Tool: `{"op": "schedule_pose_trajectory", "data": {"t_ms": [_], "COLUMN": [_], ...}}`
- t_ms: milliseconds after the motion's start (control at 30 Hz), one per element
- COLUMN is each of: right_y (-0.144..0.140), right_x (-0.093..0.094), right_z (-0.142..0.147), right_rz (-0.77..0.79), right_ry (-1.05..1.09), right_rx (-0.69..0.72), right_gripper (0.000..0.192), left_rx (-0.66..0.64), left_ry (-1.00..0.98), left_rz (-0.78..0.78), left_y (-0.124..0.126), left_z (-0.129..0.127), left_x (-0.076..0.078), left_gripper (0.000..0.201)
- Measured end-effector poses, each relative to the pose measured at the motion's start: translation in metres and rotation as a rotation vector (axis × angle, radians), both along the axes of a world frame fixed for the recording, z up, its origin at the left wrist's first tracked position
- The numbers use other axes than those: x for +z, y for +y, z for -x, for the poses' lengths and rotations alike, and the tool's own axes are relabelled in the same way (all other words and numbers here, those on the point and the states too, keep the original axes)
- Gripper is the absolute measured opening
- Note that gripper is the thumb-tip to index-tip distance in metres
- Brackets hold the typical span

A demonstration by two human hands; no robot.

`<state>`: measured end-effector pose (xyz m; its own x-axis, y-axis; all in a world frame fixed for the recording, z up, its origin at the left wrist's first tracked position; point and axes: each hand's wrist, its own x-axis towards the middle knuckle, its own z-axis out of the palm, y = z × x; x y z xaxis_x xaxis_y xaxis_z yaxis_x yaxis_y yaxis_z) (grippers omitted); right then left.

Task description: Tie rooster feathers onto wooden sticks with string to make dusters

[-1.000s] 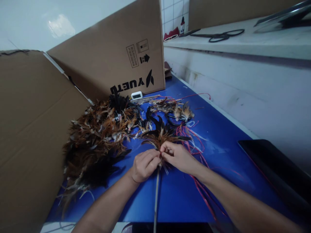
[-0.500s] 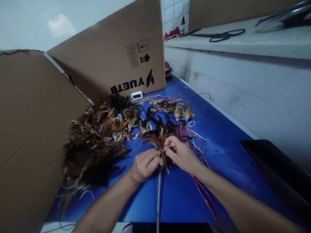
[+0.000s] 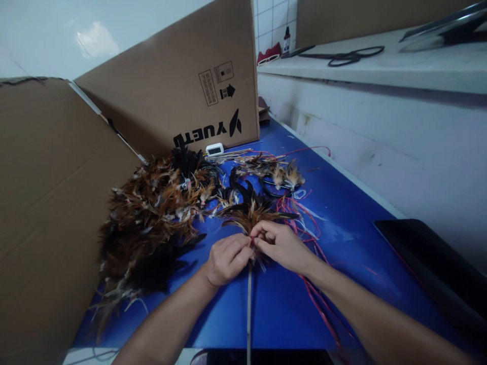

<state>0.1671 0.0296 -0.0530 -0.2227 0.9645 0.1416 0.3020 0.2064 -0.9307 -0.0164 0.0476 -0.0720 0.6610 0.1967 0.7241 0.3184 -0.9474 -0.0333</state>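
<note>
On the blue bench [image 3: 289, 304], left hand [image 3: 227, 258] and right hand [image 3: 279, 244] pinch closed on a feather bundle [image 3: 249, 215] atop its stick [image 3: 248, 309]. At 11 o'clock, a cardboard box [image 3: 182, 76] is printed "YUETO", upside down.

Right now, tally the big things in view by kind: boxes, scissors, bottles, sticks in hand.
Cardboard boxes: 2, one at the left, one at the back
Scissors: 1, on the ledge
Bottle: 1, on the ledge
Stick: 1, pinched where the left hand and right hand meet
Total: 5
</note>
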Motion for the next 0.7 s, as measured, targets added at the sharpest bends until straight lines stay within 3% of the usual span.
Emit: {"op": "schedule_pose_trajectory", "data": {"t_ms": [500,700], "right_y": [-0.0042,-0.0017], "right_x": [-0.0043,-0.0033], "right_z": [0.0001,-0.0011], "right_rz": [-0.229,-0.251], "right_ry": [-0.258,-0.148], "right_rx": [-0.066,-0.021], "right_gripper": [0.009,0.018], "left_rx": [0.024,0.008], "left_ry": [-0.001,0.007], "left_rz": [0.000,-0.001], "left_y": [0.0021,0.0010], "left_z": [0.0016,0.0006], "left_x": [-0.0059,-0.0024], "left_gripper": [0.021,0.022]}}
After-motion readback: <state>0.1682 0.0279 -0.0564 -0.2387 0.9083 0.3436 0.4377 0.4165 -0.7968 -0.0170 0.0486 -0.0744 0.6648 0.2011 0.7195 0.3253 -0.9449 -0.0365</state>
